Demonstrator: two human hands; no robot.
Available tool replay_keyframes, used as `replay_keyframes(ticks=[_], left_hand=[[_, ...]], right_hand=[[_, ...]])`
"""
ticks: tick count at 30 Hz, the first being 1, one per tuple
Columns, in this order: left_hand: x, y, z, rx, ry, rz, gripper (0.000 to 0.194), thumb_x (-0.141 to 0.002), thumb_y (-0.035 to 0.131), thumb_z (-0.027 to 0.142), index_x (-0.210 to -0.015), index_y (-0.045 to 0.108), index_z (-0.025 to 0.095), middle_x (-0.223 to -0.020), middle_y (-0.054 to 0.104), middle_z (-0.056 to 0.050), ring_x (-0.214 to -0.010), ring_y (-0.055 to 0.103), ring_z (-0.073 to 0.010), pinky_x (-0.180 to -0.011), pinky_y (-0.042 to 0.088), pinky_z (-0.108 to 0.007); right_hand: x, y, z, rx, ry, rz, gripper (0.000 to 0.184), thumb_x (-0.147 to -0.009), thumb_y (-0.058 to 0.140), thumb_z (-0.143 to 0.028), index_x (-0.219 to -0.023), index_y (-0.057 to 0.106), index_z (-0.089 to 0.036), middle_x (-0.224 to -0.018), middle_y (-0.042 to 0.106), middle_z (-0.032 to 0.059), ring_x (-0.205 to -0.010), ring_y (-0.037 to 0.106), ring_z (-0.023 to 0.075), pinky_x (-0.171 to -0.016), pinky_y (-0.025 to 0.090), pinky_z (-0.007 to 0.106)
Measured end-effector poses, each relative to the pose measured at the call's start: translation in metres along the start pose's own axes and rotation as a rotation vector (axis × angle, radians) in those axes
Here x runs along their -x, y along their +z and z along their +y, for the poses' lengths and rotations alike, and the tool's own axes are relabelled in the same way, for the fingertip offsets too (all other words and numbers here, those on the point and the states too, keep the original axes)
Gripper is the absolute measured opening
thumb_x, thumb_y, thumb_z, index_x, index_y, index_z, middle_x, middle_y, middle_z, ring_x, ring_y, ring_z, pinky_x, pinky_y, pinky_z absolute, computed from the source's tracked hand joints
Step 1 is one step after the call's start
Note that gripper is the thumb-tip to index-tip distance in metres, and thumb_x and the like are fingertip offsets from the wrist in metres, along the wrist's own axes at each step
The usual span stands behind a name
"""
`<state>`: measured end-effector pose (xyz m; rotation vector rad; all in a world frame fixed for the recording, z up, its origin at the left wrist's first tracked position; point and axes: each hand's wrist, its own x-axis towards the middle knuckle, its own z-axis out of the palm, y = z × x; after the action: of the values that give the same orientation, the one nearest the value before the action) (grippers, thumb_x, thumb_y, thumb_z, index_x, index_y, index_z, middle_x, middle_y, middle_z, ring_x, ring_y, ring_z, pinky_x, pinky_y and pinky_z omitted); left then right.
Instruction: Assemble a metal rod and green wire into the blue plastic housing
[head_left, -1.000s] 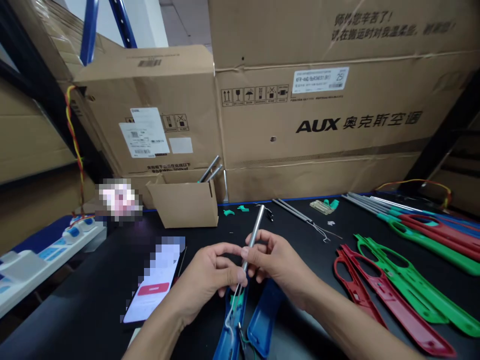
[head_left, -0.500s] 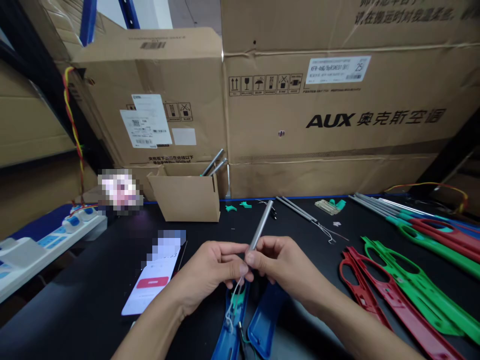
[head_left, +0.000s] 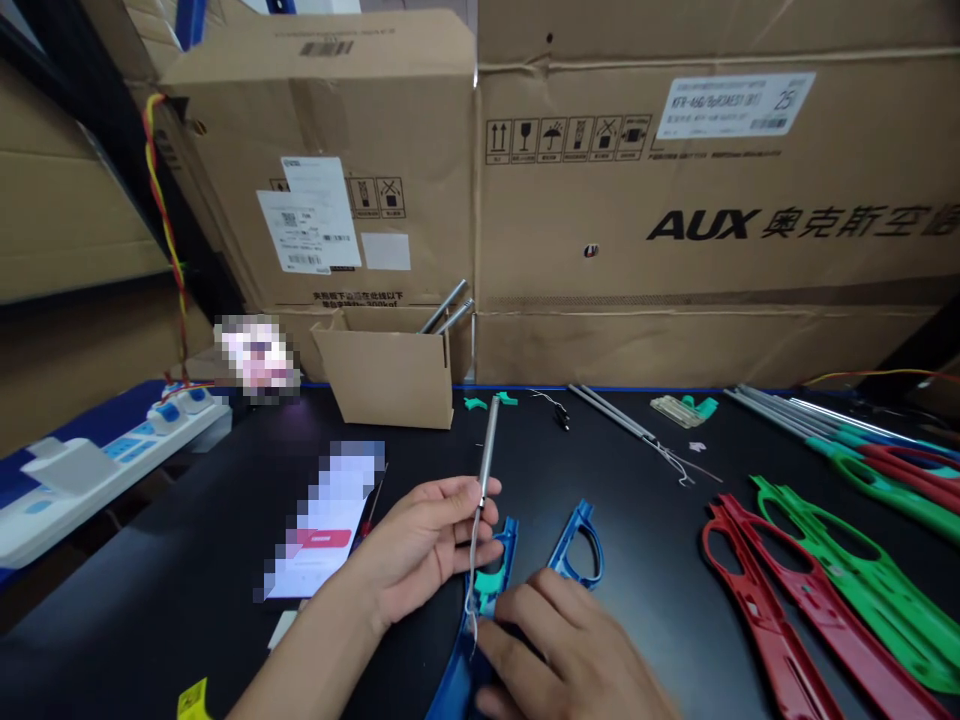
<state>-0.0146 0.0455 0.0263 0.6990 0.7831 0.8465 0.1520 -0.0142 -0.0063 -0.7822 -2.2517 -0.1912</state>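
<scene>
- The left hand (head_left: 424, 545) is closed around a steel rod (head_left: 489, 450), which stands upright above the fingers.
- A thin wire (head_left: 471, 585) runs from the rod's lower end down to a blue plastic handle (head_left: 457, 680) below the hands.
- The right hand (head_left: 562, 645) lies curled over that handle; whether it grips cannot be told.
- A second blue handle (head_left: 577, 545) lies just beyond the right hand.
- Red handles (head_left: 772, 620) and green handles (head_left: 862, 580) lie on the bench (head_left: 172, 620) right of the hands; a blurred phone (head_left: 322, 530) lies left.

Hands (head_left: 424, 550): 2
Metal tube in hand (head_left: 489, 450): 1
Blue plastic frames (head_left: 579, 522): 2
Red plastic frames, near pile (head_left: 765, 620): 2
Metal tubes in box (head_left: 444, 307): 2
Open cardboard box (head_left: 382, 385): 1
Power strip (head_left: 180, 420): 1
</scene>
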Motion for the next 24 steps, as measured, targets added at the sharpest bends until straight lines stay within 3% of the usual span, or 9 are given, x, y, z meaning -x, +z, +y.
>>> replay_keyframes(ticks=[5, 9, 14, 21, 24], left_hand=[[0.001, -0.001, -0.004, 0.046, -0.031, 0.012, 0.012, -0.086, 0.062, 0.016, -0.093, 0.068, 0.009, -0.072, 0.063, -0.002, -0.06, 0.06, -0.0072, -0.08, 0.055, -0.038], [0.002, -0.001, -0.006, 0.061, -0.036, 0.042, 0.012, -0.087, 0.061, 0.015, -0.093, 0.068, 0.009, -0.072, 0.063, -0.002, -0.06, 0.059, -0.0069, -0.081, 0.055, -0.038], [0.006, -0.002, -0.006, 0.068, -0.018, 0.086, 0.012, -0.087, 0.061, 0.015, -0.094, 0.069, 0.009, -0.073, 0.063, -0.002, -0.061, 0.059, -0.0068, -0.084, 0.054, -0.038], [0.011, 0.002, -0.008, 0.047, 0.01, 0.101, 0.011, -0.087, 0.062, 0.016, -0.093, 0.067, 0.009, -0.073, 0.064, -0.003, -0.063, 0.059, -0.0086, -0.081, 0.055, -0.038], [0.011, 0.002, -0.009, 0.034, 0.038, 0.108, 0.012, -0.087, 0.061, 0.018, -0.094, 0.066, 0.009, -0.073, 0.064, -0.002, -0.063, 0.059, -0.0084, -0.081, 0.053, -0.037]], right_hand=[[-0.005, 0.015, -0.008, 0.058, 0.014, 0.03, 0.02, -0.088, 0.053, -0.021, -0.072, 0.064, -0.017, -0.061, 0.057, 0.0015, -0.055, 0.046, 0.0149, -0.048, 0.032, 0.027], [-0.009, 0.02, -0.011, 0.081, 0.082, 0.093, 0.034, -0.086, 0.047, -0.008, -0.054, 0.051, -0.018, -0.054, 0.05, 0.0003, -0.051, 0.04, 0.0138, -0.048, 0.024, 0.029], [-0.013, 0.008, -0.005, 0.066, 0.001, -0.059, 0.027, -0.084, 0.053, -0.009, -0.059, 0.053, -0.018, -0.058, 0.054, -0.0004, -0.054, 0.043, 0.0138, -0.049, 0.026, 0.027], [-0.009, 0.002, -0.003, 0.087, -0.013, -0.009, 0.044, -0.097, 0.037, -0.016, -0.058, 0.056, -0.018, -0.055, 0.052, 0.0011, -0.05, 0.042, 0.0137, -0.046, 0.026, 0.028], [-0.006, -0.009, 0.002, 0.061, -0.021, -0.017, 0.043, -0.099, 0.031, -0.017, -0.069, 0.063, -0.019, -0.056, 0.054, 0.001, -0.051, 0.044, 0.0146, -0.047, 0.029, 0.028]])
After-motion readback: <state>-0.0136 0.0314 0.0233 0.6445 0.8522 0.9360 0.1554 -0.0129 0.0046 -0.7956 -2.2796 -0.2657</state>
